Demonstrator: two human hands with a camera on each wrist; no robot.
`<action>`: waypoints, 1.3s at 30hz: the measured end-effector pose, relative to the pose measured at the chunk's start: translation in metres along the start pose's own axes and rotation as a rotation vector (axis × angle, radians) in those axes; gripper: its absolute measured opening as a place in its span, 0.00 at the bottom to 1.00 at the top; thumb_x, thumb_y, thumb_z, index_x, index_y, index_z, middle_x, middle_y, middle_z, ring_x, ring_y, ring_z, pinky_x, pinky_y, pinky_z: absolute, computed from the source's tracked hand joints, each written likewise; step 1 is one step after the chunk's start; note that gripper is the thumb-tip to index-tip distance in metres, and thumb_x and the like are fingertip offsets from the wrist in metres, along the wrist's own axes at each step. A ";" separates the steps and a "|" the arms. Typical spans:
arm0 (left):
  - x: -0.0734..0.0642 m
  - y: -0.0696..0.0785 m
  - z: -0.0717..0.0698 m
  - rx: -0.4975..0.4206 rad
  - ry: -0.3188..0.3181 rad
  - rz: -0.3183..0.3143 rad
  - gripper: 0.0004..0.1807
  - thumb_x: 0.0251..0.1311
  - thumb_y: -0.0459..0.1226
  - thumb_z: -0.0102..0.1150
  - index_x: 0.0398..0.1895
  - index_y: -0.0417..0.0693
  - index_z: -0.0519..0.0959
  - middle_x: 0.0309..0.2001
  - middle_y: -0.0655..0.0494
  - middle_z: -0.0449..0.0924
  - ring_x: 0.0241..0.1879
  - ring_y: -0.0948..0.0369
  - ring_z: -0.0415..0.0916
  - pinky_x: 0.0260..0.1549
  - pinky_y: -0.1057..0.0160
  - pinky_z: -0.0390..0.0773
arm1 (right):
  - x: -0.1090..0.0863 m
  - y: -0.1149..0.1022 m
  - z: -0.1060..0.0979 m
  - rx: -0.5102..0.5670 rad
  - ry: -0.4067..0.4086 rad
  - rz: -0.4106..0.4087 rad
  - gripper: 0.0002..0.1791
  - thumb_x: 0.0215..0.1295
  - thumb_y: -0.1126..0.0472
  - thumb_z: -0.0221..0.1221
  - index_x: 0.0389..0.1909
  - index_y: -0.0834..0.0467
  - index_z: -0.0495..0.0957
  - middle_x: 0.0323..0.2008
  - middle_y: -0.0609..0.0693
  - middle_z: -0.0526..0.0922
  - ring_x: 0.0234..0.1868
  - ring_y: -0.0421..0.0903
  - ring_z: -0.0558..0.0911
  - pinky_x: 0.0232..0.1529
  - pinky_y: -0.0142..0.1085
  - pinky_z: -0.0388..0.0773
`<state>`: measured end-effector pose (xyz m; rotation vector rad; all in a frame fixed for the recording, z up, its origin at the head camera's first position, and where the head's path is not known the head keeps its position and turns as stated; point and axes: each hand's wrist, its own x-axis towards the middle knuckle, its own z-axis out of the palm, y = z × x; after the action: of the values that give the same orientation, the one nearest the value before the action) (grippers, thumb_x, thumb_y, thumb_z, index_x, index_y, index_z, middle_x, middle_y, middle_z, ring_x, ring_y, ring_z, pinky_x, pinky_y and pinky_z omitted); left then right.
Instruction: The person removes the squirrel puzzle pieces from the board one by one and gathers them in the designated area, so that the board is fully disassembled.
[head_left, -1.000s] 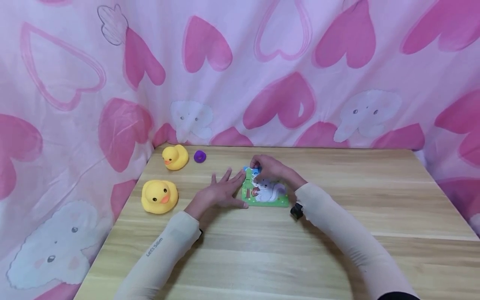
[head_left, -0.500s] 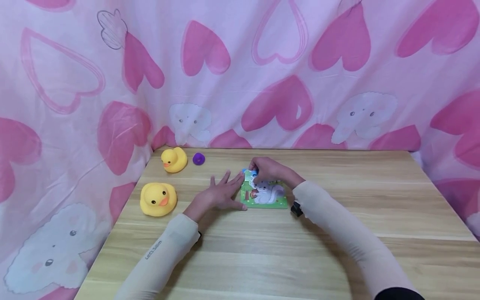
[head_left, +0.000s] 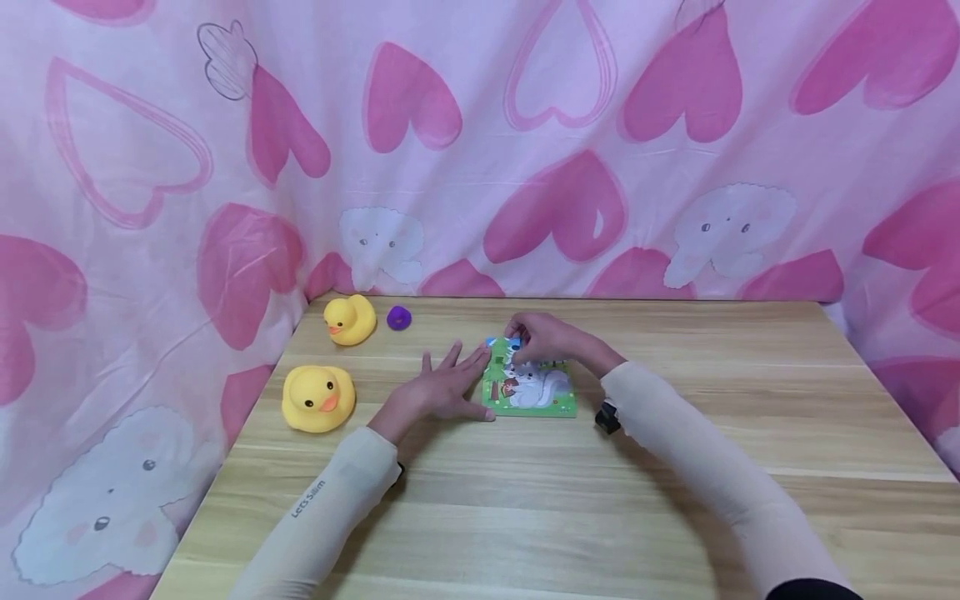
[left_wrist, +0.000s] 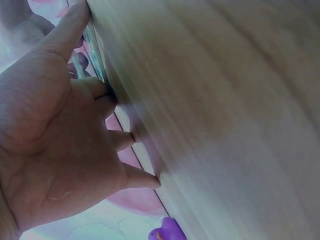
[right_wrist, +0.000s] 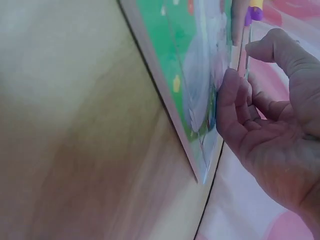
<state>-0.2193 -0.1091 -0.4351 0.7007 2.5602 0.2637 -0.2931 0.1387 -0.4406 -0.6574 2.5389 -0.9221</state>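
Observation:
A flat jigsaw puzzle (head_left: 536,408) with a white-grey squirrel on green lies on the wooden table. My left hand (head_left: 438,390) has its fingers spread at the puzzle's left side, fingertips by the upper left and thumb at the lower left corner. Over the upper part, my right hand (head_left: 551,340) pinches a thin puzzle piece (right_wrist: 247,55) between thumb and forefinger; the right wrist view shows it edge-on, raised off the board. The piece's picture is hidden there. In the left wrist view the left palm (left_wrist: 60,120) shows, its fingertips touching the tabletop.
Two yellow rubber ducks, a larger one (head_left: 318,400) and a smaller one (head_left: 350,320), stand at the table's left side. A little purple duck (head_left: 399,317) is beside the smaller one. A pink heart-patterned curtain (head_left: 555,204) hangs behind the table (head_left: 480,517).
My right hand has shifted slightly right, uncovering more of the puzzle's upper left part, where a pale patch has given way to green. The left hand has stayed in place.

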 end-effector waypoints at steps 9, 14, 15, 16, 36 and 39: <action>-0.001 0.000 0.001 -0.002 0.007 0.002 0.61 0.64 0.69 0.61 0.88 0.61 0.38 0.89 0.64 0.31 0.87 0.43 0.23 0.76 0.21 0.28 | -0.021 0.006 -0.013 0.107 -0.005 -0.056 0.24 0.56 0.67 0.68 0.55 0.61 0.77 0.44 0.55 0.82 0.41 0.46 0.80 0.43 0.34 0.83; -0.003 -0.001 0.000 0.011 0.003 -0.011 0.61 0.64 0.69 0.61 0.88 0.61 0.37 0.88 0.65 0.29 0.87 0.44 0.23 0.77 0.22 0.27 | -0.031 0.015 -0.024 0.114 0.016 -0.068 0.26 0.56 0.70 0.68 0.57 0.64 0.76 0.48 0.58 0.82 0.43 0.46 0.81 0.45 0.35 0.84; -0.003 -0.001 -0.001 0.011 0.004 -0.010 0.61 0.64 0.69 0.61 0.88 0.61 0.37 0.88 0.64 0.29 0.87 0.44 0.23 0.77 0.21 0.27 | -0.034 0.017 -0.026 0.116 0.021 -0.065 0.26 0.57 0.70 0.68 0.58 0.64 0.76 0.49 0.58 0.82 0.43 0.46 0.81 0.45 0.35 0.84; -0.003 -0.001 -0.001 0.012 0.004 -0.008 0.61 0.64 0.69 0.61 0.88 0.61 0.37 0.88 0.64 0.29 0.87 0.43 0.23 0.76 0.21 0.28 | -0.036 0.020 -0.028 0.118 0.026 -0.058 0.26 0.58 0.69 0.68 0.58 0.64 0.76 0.50 0.58 0.82 0.44 0.47 0.81 0.46 0.35 0.84; -0.003 0.004 0.002 -0.004 -0.002 -0.009 0.61 0.63 0.69 0.62 0.88 0.61 0.38 0.89 0.65 0.29 0.87 0.43 0.23 0.77 0.22 0.27 | -0.090 0.079 -0.059 0.023 0.104 0.077 0.22 0.64 0.71 0.67 0.59 0.64 0.77 0.54 0.61 0.82 0.52 0.55 0.80 0.55 0.44 0.86; -0.003 0.005 0.002 0.000 0.001 0.000 0.61 0.64 0.69 0.61 0.88 0.60 0.38 0.89 0.63 0.30 0.87 0.43 0.24 0.76 0.21 0.28 | -0.093 0.083 -0.062 0.006 0.102 0.108 0.21 0.64 0.71 0.68 0.58 0.64 0.77 0.53 0.61 0.82 0.53 0.56 0.80 0.56 0.46 0.85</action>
<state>-0.2139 -0.1068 -0.4338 0.7000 2.5607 0.2640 -0.2706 0.2762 -0.4355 -0.4772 2.6303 -0.9481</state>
